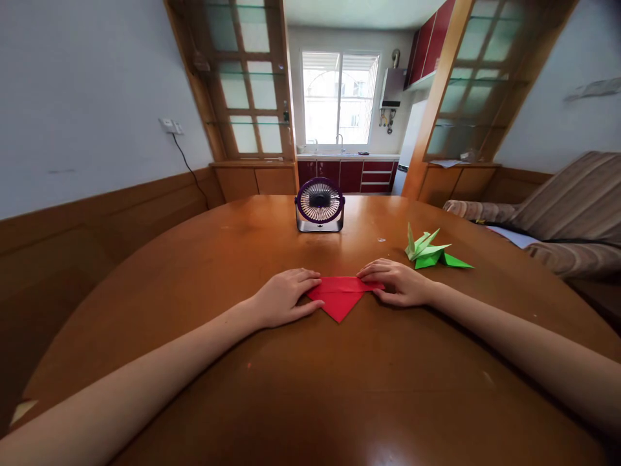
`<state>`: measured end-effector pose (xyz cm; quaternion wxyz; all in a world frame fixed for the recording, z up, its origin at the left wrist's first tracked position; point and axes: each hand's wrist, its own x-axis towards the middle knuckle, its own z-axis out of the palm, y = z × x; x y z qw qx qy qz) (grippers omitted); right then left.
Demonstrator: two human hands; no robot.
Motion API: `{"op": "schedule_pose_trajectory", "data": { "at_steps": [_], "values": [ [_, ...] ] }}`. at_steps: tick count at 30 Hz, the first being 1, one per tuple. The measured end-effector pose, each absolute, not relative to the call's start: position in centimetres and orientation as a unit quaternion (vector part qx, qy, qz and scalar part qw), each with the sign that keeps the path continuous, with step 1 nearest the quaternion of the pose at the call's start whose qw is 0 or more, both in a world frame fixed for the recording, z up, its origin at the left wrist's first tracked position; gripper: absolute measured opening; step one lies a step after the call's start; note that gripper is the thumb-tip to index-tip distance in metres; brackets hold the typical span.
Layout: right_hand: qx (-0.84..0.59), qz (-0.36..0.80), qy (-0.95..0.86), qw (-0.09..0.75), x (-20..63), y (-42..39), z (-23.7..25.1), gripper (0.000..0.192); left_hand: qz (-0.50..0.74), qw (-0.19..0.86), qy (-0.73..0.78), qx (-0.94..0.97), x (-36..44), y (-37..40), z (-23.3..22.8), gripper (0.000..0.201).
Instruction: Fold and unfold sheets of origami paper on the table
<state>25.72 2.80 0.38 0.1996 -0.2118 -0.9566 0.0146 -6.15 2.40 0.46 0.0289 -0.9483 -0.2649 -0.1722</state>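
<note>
A red sheet of origami paper (339, 301) lies on the table, with a straight folded band along its far edge and one point aimed towards me. My left hand (290, 296) holds its left corner, fingers on the far side and thumb stretched along the near edge. At the right corner, my right hand (398, 283) has the paper between its fingertips and thumb; the tip of that corner shows in the gap. Just beyond my right hand sit folded green paper cranes (427, 249), one pale and one brighter green, overlapping so that their exact shapes are hard to separate.
A small dark round fan (320, 202) on a stand faces me from the far side of the brown wooden table (310, 395). A striped armchair (572, 200) stands at the right. Behind are glass-shelved cabinets (247, 77) and a kitchen with a window (339, 97).
</note>
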Motion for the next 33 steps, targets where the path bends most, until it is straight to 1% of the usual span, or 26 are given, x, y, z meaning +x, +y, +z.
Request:
{"op": "schedule_pose_trajectory", "data": {
  "at_steps": [4, 8, 12, 17, 25, 33],
  "values": [
    [-0.213, -0.015, -0.957, 0.197, 25.0, 2.6, 0.4, 0.027, -0.147, -0.03, -0.293, -0.944, -3.9, 1.7, -0.2, 0.061],
    [-0.227, -0.038, -0.952, 0.202, 24.4, 2.5, 0.3, 0.025, -0.126, -0.058, -0.319, -0.937, -2.3, 1.5, -0.4, 0.071],
    [-0.227, -0.038, -0.952, 0.204, 24.1, 2.4, 0.1, 0.029, -0.097, -0.063, -0.32, -0.94, -1.6, 1.4, -0.4, 0.075],
    [-0.221, -0.017, -0.958, 0.185, 23.6, 2.0, 0.2, 0.036, -0.066, -0.077, -0.312, -0.945, -1.7, 1.4, -0.5, 0.085],
    [-0.23, -0.02, -0.952, 0.203, 24.1, 1.9, 0.3, 0.03, -0.041, -0.093, -0.326, -0.94, -2.4, 1.2, 0.1, 0.087],
    [-0.245, -0.014, -0.938, 0.243, 25.1, 1.8, 0.4, 0.023, -0.03, -0.083, -0.381, -0.921, -6.3, 1.1, 0.5, 0.088]
  ]
}}
